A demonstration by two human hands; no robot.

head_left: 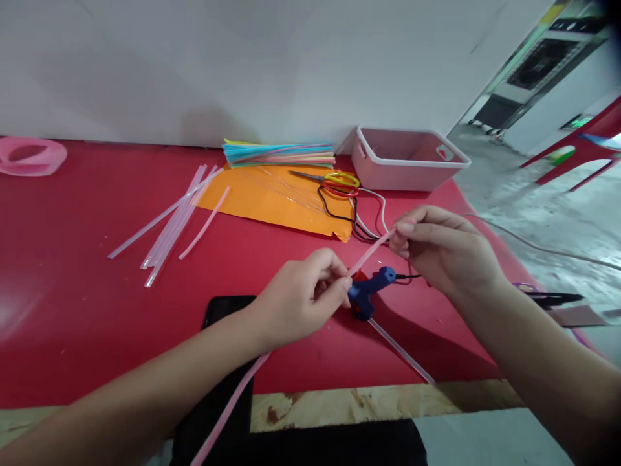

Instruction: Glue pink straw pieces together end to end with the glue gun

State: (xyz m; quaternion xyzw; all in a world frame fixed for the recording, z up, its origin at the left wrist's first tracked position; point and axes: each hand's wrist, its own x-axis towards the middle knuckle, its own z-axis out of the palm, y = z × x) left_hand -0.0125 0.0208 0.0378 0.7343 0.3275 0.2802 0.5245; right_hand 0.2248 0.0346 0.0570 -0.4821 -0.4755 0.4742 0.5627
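A long pink strip (371,252) runs between my two hands, sloping up to the right. My left hand (310,294) pinches it near the middle of the view, and its tail hangs below my wrist toward the front edge. My right hand (436,246) grips the strip's other end between thumb and fingers. Just under and beyond my left fingertips lies a blue hot glue gun (371,290) on the red table. A clear glue stick (402,351) sticks out of its back, and a black cord leaves its handle. My left fingers partly hide the gun's front.
Pale pink strips (177,223) lie at left. Behind are an orange envelope (272,200), scissors (339,181), a bundle of coloured strips (276,155) and a pink basket (402,171). A black phone-like slab (218,401) lies near the front edge. A pink ring (53,155) sits far left.
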